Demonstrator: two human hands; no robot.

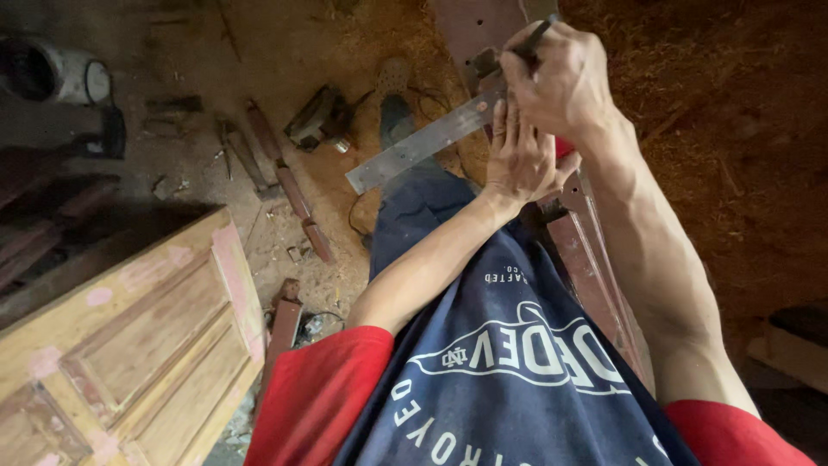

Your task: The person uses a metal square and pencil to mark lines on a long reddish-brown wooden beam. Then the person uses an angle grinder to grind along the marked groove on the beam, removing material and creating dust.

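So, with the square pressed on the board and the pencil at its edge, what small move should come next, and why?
Probably draw the pencil along the blade of the metal square. The left hand lies flat on the square and holds it against the reddish board, while the right hand holds the tip at the blade's edge, so a line seems ready.

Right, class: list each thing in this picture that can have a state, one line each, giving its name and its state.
Left hand: flat, pressing the steel ruler down.
Right hand: closed on a pencil, tip at the ruler's edge.
Steel ruler: lying across the reddish plank, one end overhanging.
Reddish plank: lying lengthwise under both hands.
Panelled door: lying flat.
Power tool: resting idle on the floor.
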